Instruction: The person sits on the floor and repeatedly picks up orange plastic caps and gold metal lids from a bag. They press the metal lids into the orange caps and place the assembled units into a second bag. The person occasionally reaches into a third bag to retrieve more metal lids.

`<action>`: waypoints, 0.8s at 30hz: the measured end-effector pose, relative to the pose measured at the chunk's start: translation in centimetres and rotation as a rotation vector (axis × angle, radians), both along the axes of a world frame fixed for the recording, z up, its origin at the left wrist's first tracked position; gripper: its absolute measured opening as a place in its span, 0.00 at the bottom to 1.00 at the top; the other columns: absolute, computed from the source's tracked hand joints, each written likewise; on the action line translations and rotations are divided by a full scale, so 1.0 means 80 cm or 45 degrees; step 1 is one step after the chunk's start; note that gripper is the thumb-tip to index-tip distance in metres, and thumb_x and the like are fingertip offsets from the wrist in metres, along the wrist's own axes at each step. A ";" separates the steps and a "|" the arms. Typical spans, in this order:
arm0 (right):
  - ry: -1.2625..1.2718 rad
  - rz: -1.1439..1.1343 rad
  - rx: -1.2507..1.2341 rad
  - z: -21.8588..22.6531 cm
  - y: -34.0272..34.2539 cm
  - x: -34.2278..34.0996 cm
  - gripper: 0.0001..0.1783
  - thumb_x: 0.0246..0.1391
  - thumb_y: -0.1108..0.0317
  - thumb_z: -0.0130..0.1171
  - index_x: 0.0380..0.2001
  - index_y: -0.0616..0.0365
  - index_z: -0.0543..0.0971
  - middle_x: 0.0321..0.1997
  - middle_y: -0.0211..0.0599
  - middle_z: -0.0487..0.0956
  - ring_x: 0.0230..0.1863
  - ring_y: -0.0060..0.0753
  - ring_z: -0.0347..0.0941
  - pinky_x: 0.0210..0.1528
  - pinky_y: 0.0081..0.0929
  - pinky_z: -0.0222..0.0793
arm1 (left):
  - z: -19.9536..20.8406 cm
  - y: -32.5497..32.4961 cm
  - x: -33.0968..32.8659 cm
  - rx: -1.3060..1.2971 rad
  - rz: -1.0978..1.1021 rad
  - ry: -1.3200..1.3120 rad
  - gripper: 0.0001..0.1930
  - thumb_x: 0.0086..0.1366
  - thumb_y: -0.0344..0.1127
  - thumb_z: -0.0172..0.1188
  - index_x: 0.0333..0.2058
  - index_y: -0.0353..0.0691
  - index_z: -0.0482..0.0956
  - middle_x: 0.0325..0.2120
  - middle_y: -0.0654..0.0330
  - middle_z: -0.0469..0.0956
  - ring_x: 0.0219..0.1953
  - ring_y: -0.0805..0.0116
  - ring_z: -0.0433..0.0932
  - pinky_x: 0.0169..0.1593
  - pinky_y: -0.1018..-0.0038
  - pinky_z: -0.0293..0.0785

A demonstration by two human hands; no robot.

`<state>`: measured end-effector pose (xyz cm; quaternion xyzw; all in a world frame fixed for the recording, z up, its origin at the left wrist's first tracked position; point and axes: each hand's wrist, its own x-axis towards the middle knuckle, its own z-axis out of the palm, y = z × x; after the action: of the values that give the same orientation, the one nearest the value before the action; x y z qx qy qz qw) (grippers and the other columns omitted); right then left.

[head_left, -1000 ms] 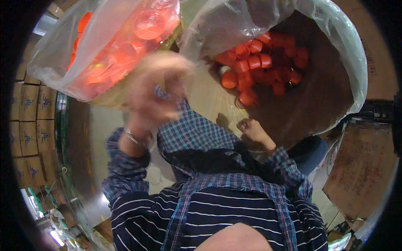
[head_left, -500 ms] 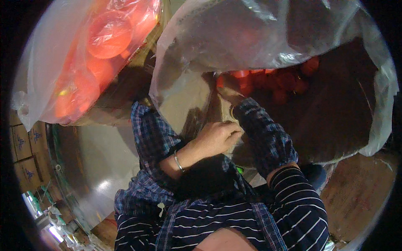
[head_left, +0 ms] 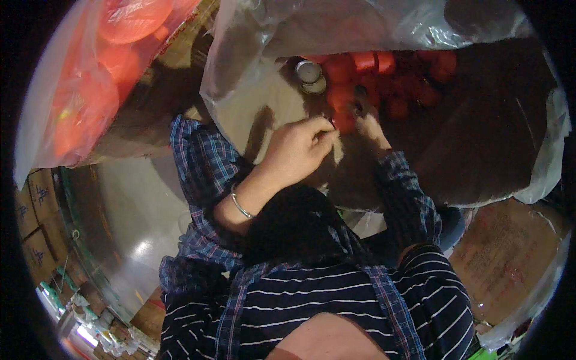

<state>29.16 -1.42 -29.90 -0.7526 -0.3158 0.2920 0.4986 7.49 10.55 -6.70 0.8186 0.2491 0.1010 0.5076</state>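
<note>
Head view: we find two containers. One plastic-lined bin (head_left: 549,138) holds red cups (head_left: 384,63), too shadowed to count, and two pale discs (head_left: 309,72) left of them; one clear bag (head_left: 36,120) holds red tubs (head_left: 135,18). Left grip (head_left: 300,147): fingers curled together, contents unclear. Right grip (head_left: 369,123), at the cups: blurred, we cannot tell.

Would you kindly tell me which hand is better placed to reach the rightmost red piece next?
Probably the right: the right hand is nearer the rightmost red piece, while the left hand lies farther left, its fingers curled. Whether the right is empty is unclear.
</note>
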 end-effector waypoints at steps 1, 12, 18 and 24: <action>-0.223 0.109 -0.042 0.021 -0.007 -0.001 0.13 0.61 0.67 0.56 0.49 0.56 0.75 0.44 0.48 0.80 0.42 0.53 0.77 0.45 0.40 0.74 | 0.000 0.003 0.000 -0.009 0.054 -0.007 0.10 0.65 0.36 0.63 0.38 0.35 0.81 0.28 0.51 0.82 0.26 0.65 0.79 0.32 0.73 0.75; -1.035 0.708 0.143 0.289 -0.075 -0.111 0.14 0.42 0.78 0.59 0.36 0.59 0.74 0.35 0.44 0.73 0.39 0.49 0.69 0.44 0.42 0.65 | -0.003 -0.006 0.000 -0.697 0.010 -0.112 0.38 0.62 0.46 0.68 0.64 0.37 0.61 0.60 0.50 0.67 0.59 0.61 0.70 0.61 0.68 0.67; -0.843 0.482 0.306 0.343 -0.105 -0.175 0.17 0.50 0.64 0.68 0.41 0.59 0.77 0.45 0.42 0.74 0.47 0.49 0.70 0.53 0.44 0.66 | 0.010 -0.053 -0.047 -1.329 -0.117 -0.248 0.27 0.65 0.35 0.59 0.61 0.37 0.65 0.50 0.59 0.73 0.53 0.69 0.75 0.53 0.74 0.74; -0.917 0.580 0.105 0.344 -0.147 -0.188 0.27 0.53 0.56 0.67 0.50 0.62 0.75 0.58 0.49 0.71 0.56 0.54 0.69 0.60 0.43 0.66 | 0.014 -0.100 -0.104 -1.360 0.035 0.000 0.26 0.67 0.32 0.55 0.62 0.38 0.65 0.50 0.58 0.75 0.51 0.68 0.76 0.51 0.73 0.77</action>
<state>14.08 -13.19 -2.40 -0.6971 -0.6392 0.1004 0.3089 -0.84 2.51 -5.56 0.4431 0.2765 -0.0334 0.8521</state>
